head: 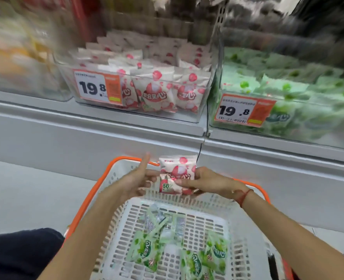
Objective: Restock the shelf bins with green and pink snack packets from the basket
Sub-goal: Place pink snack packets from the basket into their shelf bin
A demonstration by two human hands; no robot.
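Observation:
Both hands hold pink snack packets (177, 172) upright above the far rim of the white basket (211, 201). My right hand (205, 181) pinches them from the right side. My left hand (138, 178) touches their left edge, thumb raised and fingers behind the packets. Several green packets (153, 251) lie on the basket's floor. On the shelf, a clear bin (98, 110) at centre holds pink packets (157, 91). The clear bin (215, 110) to its right holds green packets (288, 87).
Orange handles (90, 195) frame the basket. Each bin front carries a 19.8 price tag (96, 86). A grey shelf ledge (106, 130) runs below the bins. A blurred bin with yellow goods (11, 57) sits at left. My dark trouser leg (15, 253) shows at lower left.

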